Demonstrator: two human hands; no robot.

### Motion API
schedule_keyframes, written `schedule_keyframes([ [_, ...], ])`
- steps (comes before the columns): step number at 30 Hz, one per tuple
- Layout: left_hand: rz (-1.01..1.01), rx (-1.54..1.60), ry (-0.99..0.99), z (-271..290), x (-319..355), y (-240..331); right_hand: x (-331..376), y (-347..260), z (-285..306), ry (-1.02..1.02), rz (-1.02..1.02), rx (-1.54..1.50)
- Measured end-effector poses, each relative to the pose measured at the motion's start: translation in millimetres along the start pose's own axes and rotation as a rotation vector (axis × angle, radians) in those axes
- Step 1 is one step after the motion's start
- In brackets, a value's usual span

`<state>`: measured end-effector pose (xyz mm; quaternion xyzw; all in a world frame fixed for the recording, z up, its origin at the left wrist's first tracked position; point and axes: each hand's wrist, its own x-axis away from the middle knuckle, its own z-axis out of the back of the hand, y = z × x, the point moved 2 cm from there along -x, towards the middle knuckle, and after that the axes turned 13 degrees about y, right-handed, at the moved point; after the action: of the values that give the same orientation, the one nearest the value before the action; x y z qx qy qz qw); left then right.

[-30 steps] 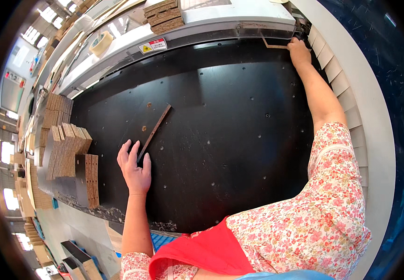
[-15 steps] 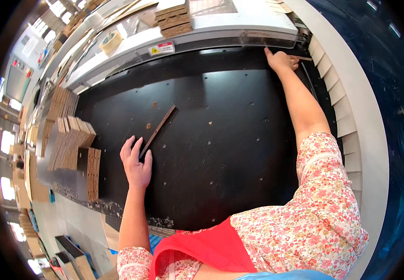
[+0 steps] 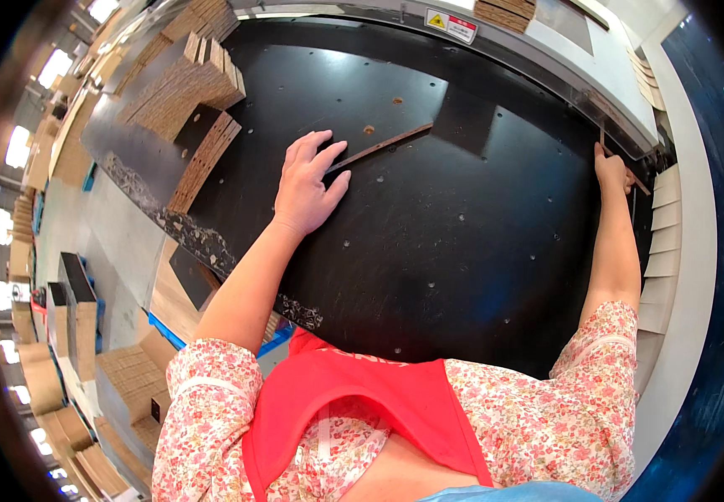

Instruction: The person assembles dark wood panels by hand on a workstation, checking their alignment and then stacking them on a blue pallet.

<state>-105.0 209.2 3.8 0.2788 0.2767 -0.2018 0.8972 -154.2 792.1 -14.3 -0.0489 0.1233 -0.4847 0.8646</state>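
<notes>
On the black, hole-dotted tabletop (image 3: 412,251), my left hand (image 3: 308,180) rests with its fingers apart. A thin, straight brown strip (image 3: 387,144) lies slantwise there, its near end between my thumb and forefinger; whether they touch it I cannot tell. At the far right, my right arm reaches out to the machine's edge. There my right hand (image 3: 613,173) is closed round a narrow brown strip (image 3: 641,186), one end of which sticks out beside the fingers. The rest of that strip is hidden by the hand.
A grey-white machine beam (image 3: 580,75) with a clear guard and a warning label (image 3: 451,26) crosses the far side. Pleated pale covers (image 3: 662,243) line the right. Stacked boards (image 3: 182,88) and a short pile (image 3: 205,161) stand on the left, beside the table's worn edge.
The view has swung, so the table and beam sit differently in it. My left hand remains by the loose strip, and my right hand is still closed at the beam's right end.
</notes>
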Motion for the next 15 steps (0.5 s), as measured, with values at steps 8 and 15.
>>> schedule_keyframes([
  [8, -0.027, 0.113, -0.018, -8, -2, 5, 61, -47, 18, 0.225, 0.801, -0.161],
  [15, -0.139, 0.170, -0.004, -3, 0, -5, 290, -201, 57, -0.054, 1.584, -0.424],
])
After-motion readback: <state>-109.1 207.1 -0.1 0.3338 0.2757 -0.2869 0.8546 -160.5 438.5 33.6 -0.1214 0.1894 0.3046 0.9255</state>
